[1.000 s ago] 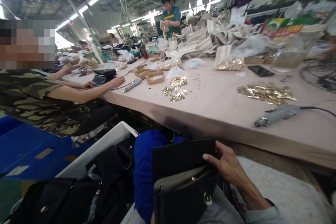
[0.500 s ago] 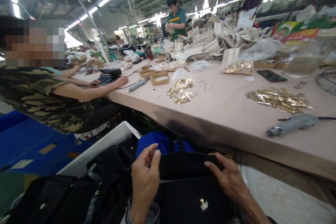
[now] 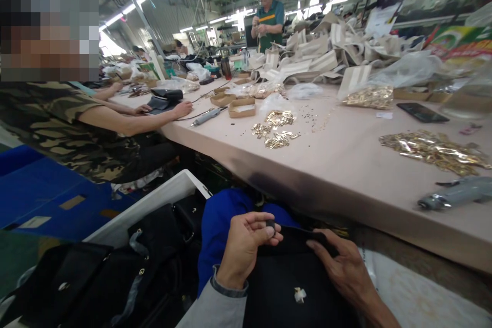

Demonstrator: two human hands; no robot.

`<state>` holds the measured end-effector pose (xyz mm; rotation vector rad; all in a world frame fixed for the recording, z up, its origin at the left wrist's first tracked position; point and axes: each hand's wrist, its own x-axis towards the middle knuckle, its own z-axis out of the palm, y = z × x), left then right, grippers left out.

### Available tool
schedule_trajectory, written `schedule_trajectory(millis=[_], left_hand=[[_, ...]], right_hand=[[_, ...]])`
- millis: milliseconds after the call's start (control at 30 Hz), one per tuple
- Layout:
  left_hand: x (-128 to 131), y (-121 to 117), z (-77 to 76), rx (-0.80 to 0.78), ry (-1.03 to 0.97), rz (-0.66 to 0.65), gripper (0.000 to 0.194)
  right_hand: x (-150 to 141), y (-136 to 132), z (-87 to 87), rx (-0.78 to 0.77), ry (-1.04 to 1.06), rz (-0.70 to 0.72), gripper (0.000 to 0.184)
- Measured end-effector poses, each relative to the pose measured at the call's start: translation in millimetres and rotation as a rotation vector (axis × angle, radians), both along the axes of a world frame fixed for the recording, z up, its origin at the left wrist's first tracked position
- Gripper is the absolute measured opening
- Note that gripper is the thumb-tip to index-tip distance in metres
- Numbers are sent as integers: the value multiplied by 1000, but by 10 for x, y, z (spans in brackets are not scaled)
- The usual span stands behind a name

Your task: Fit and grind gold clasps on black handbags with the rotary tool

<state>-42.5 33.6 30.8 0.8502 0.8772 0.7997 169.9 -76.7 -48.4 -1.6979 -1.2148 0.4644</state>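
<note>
A black handbag [image 3: 286,287] with a small gold clasp lies on my lap, below the table's near edge. My left hand [image 3: 246,246] is closed, pinching the bag's top edge at its left end between thumb and fingers. My right hand [image 3: 346,274] grips the same top edge at the right, fingers curled over it. A blue cloth [image 3: 219,220] lies under the bag.
A pink worktable [image 3: 330,159] carries piles of gold metal fittings [image 3: 432,148], a grey electric screwdriver [image 3: 457,193] and a phone [image 3: 422,111]. A white bin [image 3: 154,210] at my left holds black bags. A person in camouflage [image 3: 65,128] sits left; another person stands far back.
My left hand moved right and closed onto the bag's top edge. The bag sank lower on my lap, and the view shifted slightly left and down.
</note>
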Motion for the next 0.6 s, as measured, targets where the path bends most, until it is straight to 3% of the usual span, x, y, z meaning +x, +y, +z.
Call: schedule_trajectory(millis=[167,267,367,467,533,600], left_hand=[[60,-193,-161,241,235,183,8],[14,-306,-179,426,449,290,7],[-113,-330,-51,552,556,431,9],[-248,-156,158,540,487,593,13],[-298,47,261,509,443,549,24],[-291,236,295,487,505,416,51]], right_hand=[[11,26,-89,-9,-35,-55,47],[8,7,-162,6,-63,-56,45],[15,-36,-245,62,-123,-73,42],[38,-107,-307,110,-186,-112,43],[55,-164,-324,130,-190,-137,45],[63,-216,-319,152,-175,-158,46]])
